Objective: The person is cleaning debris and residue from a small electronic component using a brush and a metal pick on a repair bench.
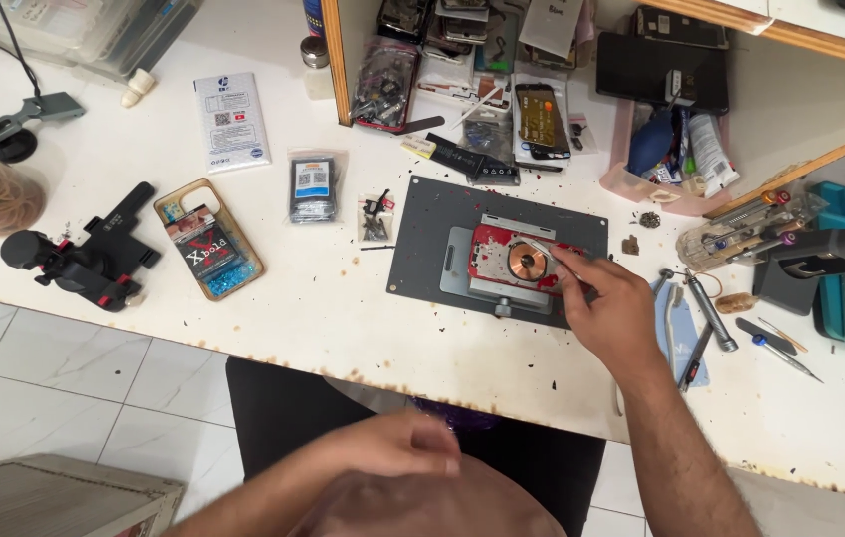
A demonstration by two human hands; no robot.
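under the right hand [613, 310], a glossy red phone shell [512, 261] with copper coil lies on a matt grey mat [422, 249]; the white desk [323, 308] looks smooth, speckled.

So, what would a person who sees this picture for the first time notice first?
Most likely the opened red phone with its copper coil, clamped on a grey mat at the middle of the white table. The right hand works on it with a thin tool. The left hand is blurred, low near the lap, and small parts lie all around.

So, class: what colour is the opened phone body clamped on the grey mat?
Red, with a copper-coloured round coil at its centre; the opened phone body shows best in the head view.
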